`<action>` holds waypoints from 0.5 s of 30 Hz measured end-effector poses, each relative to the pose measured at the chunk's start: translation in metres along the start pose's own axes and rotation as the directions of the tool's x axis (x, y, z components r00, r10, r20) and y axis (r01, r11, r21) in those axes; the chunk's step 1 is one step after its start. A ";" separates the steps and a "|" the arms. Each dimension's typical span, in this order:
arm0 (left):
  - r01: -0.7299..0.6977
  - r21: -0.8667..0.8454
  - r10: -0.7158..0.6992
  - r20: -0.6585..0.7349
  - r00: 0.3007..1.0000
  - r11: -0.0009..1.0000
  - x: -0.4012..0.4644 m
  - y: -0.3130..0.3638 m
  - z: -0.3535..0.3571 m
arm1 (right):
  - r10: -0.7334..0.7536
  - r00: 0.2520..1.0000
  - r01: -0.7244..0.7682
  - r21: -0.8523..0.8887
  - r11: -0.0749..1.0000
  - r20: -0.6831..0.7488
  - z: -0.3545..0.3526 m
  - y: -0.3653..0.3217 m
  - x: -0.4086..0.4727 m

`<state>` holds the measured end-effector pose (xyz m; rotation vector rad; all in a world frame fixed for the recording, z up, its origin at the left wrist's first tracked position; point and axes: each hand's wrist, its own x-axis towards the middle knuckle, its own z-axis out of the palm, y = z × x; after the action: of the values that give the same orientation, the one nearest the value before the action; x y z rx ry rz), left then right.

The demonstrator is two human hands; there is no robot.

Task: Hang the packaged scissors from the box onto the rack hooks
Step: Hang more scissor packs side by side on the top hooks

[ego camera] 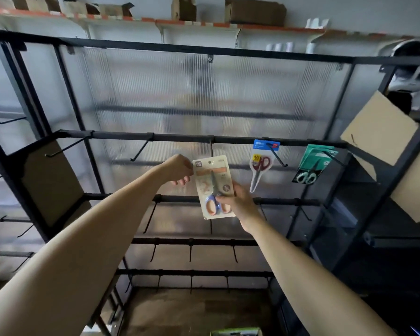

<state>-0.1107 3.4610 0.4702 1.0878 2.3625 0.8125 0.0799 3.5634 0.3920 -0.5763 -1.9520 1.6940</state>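
Both our bare forearms reach up from the bottom of the view toward a black metal rack [228,139] with rows of hooks. Our right hand [238,202] grasps a cream-coloured scissors package [214,187] at its lower right edge, thumb across the front near the orange and blue handles. Our left hand [180,169] meets the package's upper left corner, fingers curled; we cannot tell whether it truly pinches the card or only steadies it. The package stands nearly upright, its top just below the rack's middle crossbar, right at a hook [211,149] that comes down from that bar. Whether the hook has passed through the card's hole is not clear.

To the right of the held package, on the same crossbar, hangs a blue-topped package with red-handled scissors [261,166]. Further right hangs a green package with pale-handled scissors [310,166]. Left of the held package, two hooks on the same bar are bare. Beyond the green package, a brown cardboard box [378,127] tilts on the rack's right side. Above the rack, a wall shelf [155,21] carries more cardboard boxes.
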 end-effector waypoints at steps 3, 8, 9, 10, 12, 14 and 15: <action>0.007 0.020 -0.007 0.012 1.000 1.000 0.002 0.002 -0.002 | -0.026 0.997 0.029 0.041 0.999 -0.070 0.003 0.001 -0.002; 0.018 0.022 -0.018 0.021 1.000 1.000 0.012 0.000 -0.003 | -0.007 0.992 0.013 0.050 0.999 -0.125 0.006 0.003 -0.002; 0.007 0.039 -0.008 0.016 1.000 0.999 0.014 -0.001 -0.003 | -0.007 0.992 0.011 0.029 1.000 -0.129 0.008 0.004 0.000; 0.000 0.058 0.000 0.015 1.000 0.998 0.016 -0.001 -0.002 | -0.007 0.992 0.009 0.013 1.000 -0.130 0.009 0.006 0.002; -0.001 0.074 -0.001 0.024 1.000 0.997 0.016 0.002 -0.001 | 0.006 0.991 -0.006 0.006 1.000 -0.136 0.012 0.004 0.008; -0.006 0.097 0.002 0.046 0.999 0.995 0.016 0.004 -0.001 | 0.018 0.989 -0.017 0.012 1.000 -0.144 0.013 0.002 0.015; -0.007 0.110 0.001 0.053 0.999 0.994 0.016 0.006 -0.001 | 0.030 0.987 -0.028 0.015 0.999 -0.158 0.014 0.002 0.020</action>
<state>-0.1177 3.4758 0.4726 1.1438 2.3855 0.6535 0.0556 3.5648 0.3904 -0.7150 -1.8280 1.6247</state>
